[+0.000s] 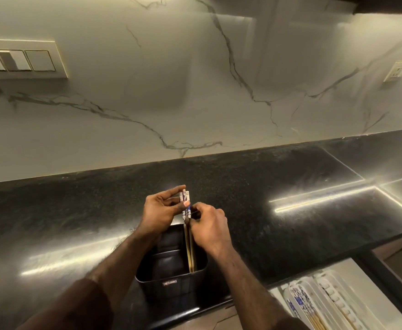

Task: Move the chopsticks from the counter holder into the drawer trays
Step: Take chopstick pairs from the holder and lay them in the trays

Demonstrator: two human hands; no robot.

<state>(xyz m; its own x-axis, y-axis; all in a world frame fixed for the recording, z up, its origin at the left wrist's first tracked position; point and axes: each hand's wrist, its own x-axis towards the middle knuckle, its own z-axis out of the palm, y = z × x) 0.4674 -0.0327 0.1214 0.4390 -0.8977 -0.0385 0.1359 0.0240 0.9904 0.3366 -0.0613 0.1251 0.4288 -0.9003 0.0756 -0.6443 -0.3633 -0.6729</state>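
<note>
Head view: risk of dropping or scattering chopsticks point(187, 206) if pinch loosens while lifting, thin sticks bunched unevenly. Upright in black holder point(171, 279) at near bench point(76, 210) edge, patterned tops pinched by left hand point(160, 210), right hand point(209, 225) closed lower on shafts. Drawer tray point(333, 303) near right, already holding some.

left sleeve point(76, 303): dark brown, ends near elbow | right sleeve point(290, 323): dark, barely in view | hands: bare, no rings
</note>
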